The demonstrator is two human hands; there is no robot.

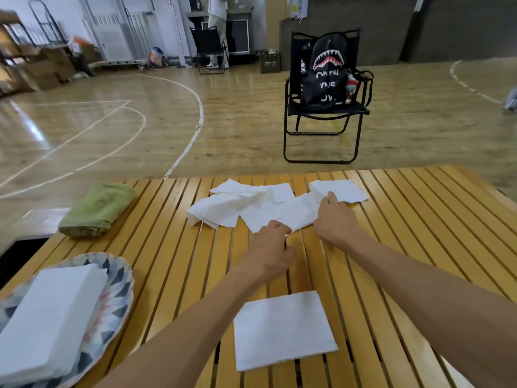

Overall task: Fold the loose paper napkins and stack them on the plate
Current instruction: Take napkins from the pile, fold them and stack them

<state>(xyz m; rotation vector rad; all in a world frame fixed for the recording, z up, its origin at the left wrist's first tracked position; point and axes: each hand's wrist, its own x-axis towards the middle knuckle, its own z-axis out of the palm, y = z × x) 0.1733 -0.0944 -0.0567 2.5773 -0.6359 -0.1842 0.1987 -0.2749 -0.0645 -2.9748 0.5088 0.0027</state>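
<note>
We are fetching the next sheet: our left hand (272, 242) pinches the near edge of the loose paper napkins (251, 205) mid-table, our right hand (334, 219) presses flat on them. Next, draw one free, fold, then stack on the plate (117, 301).

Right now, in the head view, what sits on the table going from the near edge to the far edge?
Stack of folded napkins on the patterned plate → single napkin → left hand → right hand → pile of loose napkins.
</note>
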